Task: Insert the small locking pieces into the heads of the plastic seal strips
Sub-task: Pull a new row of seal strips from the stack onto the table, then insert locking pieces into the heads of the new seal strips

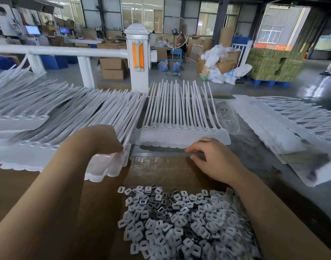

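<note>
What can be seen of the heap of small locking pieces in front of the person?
The heap of locking pieces lies loose on the brown tabletop, near the bottom of the view between the two forearms. The pieces are small, squarish, white plastic by the look, each with a slot in the middle; some show dark or shiny metal faces. They lie jumbled at all angles. Neither hand touches them.

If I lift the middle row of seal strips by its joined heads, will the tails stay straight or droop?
Likely droop: the middle row of seal strips has long thin tails that already bend and splay at the tips. The joined head band probably keeps some shape, so the row should lift as one sheet. It looks light, thin plastic.
</note>
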`<state>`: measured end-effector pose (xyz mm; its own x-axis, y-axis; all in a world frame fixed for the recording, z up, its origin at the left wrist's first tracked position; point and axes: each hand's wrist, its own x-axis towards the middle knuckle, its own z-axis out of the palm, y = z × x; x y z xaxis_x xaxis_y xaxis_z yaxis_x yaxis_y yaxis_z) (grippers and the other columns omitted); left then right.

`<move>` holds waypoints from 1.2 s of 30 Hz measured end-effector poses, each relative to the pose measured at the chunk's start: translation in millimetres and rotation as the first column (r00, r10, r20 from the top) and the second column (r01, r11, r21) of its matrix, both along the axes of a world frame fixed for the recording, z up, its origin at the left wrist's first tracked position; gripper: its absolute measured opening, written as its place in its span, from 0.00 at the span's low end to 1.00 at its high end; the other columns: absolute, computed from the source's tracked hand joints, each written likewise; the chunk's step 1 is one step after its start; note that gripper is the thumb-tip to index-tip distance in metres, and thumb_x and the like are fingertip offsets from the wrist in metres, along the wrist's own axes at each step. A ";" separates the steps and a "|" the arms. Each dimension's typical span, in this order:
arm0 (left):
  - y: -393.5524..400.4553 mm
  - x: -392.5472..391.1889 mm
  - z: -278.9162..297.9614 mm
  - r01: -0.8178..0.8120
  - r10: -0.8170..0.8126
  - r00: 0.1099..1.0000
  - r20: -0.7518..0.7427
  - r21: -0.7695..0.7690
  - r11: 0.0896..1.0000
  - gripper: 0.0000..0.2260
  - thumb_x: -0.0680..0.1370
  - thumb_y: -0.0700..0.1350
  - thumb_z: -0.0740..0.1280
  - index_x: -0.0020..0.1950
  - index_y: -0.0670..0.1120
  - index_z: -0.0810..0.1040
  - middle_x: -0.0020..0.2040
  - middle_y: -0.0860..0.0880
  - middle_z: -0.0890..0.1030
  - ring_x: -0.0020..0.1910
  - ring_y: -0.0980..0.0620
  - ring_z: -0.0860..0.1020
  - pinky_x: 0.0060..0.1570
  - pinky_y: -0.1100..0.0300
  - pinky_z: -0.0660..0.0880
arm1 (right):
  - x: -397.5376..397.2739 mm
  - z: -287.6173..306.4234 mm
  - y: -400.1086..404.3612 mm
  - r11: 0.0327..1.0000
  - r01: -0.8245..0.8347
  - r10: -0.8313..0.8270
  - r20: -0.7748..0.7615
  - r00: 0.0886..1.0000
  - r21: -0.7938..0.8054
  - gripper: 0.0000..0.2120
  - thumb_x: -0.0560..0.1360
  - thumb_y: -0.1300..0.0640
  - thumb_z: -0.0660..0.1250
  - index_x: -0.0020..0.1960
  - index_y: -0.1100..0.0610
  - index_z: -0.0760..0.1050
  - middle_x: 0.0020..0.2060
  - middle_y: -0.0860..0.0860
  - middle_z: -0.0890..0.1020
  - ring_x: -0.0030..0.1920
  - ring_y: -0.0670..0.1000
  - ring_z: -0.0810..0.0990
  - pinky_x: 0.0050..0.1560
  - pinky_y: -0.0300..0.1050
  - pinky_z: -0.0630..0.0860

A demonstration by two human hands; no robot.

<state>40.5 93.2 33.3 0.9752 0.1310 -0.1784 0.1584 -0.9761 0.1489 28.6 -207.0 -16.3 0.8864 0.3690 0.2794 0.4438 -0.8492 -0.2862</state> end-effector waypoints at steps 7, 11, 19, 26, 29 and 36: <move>0.3 -6.2 6.9 -0.080 0.082 0.992 0.099 -0.030 0.996 0.15 0.72 0.55 0.72 0.36 0.45 0.76 0.33 0.46 0.78 0.34 0.48 0.76 0.45 0.52 0.77 | -1.8 1.4 1.3 1.000 -0.007 0.007 -0.012 1.000 0.003 0.12 0.80 0.54 0.65 0.61 0.46 0.80 0.51 0.43 0.78 0.56 0.45 0.73 0.53 0.41 0.72; -2.9 -13.0 21.5 -0.094 0.096 0.973 0.210 -0.023 0.995 0.17 0.76 0.55 0.66 0.35 0.43 0.76 0.33 0.46 0.77 0.35 0.47 0.76 0.52 0.47 0.78 | -1.2 2.3 0.5 1.000 -0.002 0.002 -0.007 1.000 0.023 0.11 0.80 0.54 0.65 0.60 0.46 0.80 0.51 0.43 0.78 0.56 0.45 0.73 0.54 0.42 0.73; -29.5 -41.6 52.2 0.077 0.159 0.825 0.543 -0.386 0.919 0.18 0.81 0.54 0.59 0.42 0.42 0.78 0.38 0.41 0.80 0.37 0.43 0.77 0.43 0.49 0.77 | -1.8 3.7 4.3 0.989 -0.010 0.014 -0.022 1.000 0.145 0.11 0.79 0.56 0.66 0.57 0.46 0.82 0.47 0.39 0.80 0.47 0.42 0.79 0.48 0.38 0.77; -98.3 -36.3 19.1 0.088 -0.011 0.821 0.571 -0.107 0.990 0.27 0.79 0.66 0.52 0.49 0.46 0.79 0.58 0.44 0.74 0.61 0.44 0.72 0.67 0.44 0.64 | -8.2 12.9 8.4 0.852 -0.035 0.208 -0.276 0.938 0.522 0.10 0.79 0.43 0.62 0.54 0.42 0.81 0.44 0.41 0.86 0.47 0.42 0.82 0.53 0.45 0.75; -118.5 -40.3 4.0 0.158 -0.053 0.807 0.588 -0.128 0.979 0.29 0.78 0.64 0.47 0.54 0.46 0.78 0.58 0.46 0.74 0.61 0.46 0.70 0.66 0.46 0.63 | -14.0 16.8 7.1 0.711 -0.017 0.359 -0.343 0.868 0.703 0.26 0.70 0.26 0.58 0.55 0.41 0.82 0.47 0.49 0.86 0.51 0.51 0.82 0.56 0.53 0.75; -134.1 -42.1 -6.3 0.560 -0.247 0.769 0.590 -0.434 0.706 0.10 0.83 0.44 0.57 0.59 0.45 0.77 0.57 0.50 0.71 0.59 0.52 0.71 0.60 0.60 0.69 | -9.7 20.1 2.1 0.422 0.174 0.488 -0.385 0.783 0.890 0.16 0.67 0.53 0.74 0.55 0.52 0.84 0.54 0.58 0.84 0.56 0.60 0.83 0.52 0.54 0.81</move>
